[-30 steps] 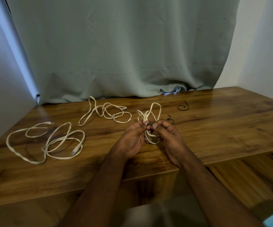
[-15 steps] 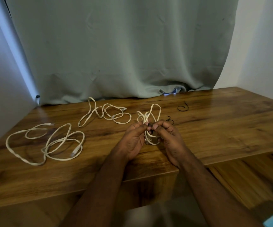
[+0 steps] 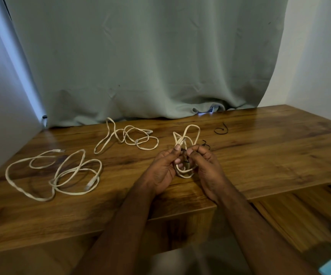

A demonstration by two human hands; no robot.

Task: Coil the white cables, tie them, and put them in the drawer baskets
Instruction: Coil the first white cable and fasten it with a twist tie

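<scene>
Progress is early: one coiled cable (image 3: 186,153) is gathered into loops above the worktop's (image 3: 260,155) near edge, while two loose cables, one (image 3: 126,136) toward the back edge and one (image 3: 55,173) near the left edge, lie uncoiled. No drawer baskets are in view. The left hand (image 3: 164,167) pinches the bundle's waist, and the right hand (image 3: 204,165) pinches a thin black tie (image 3: 184,155) against it, so tying looks under way, not finished. Two spare ties (image 3: 221,130) lie behind, one of them just beside the right hand. The held coil is pale, flat and springy, its loops splaying above and below the fingers.
</scene>
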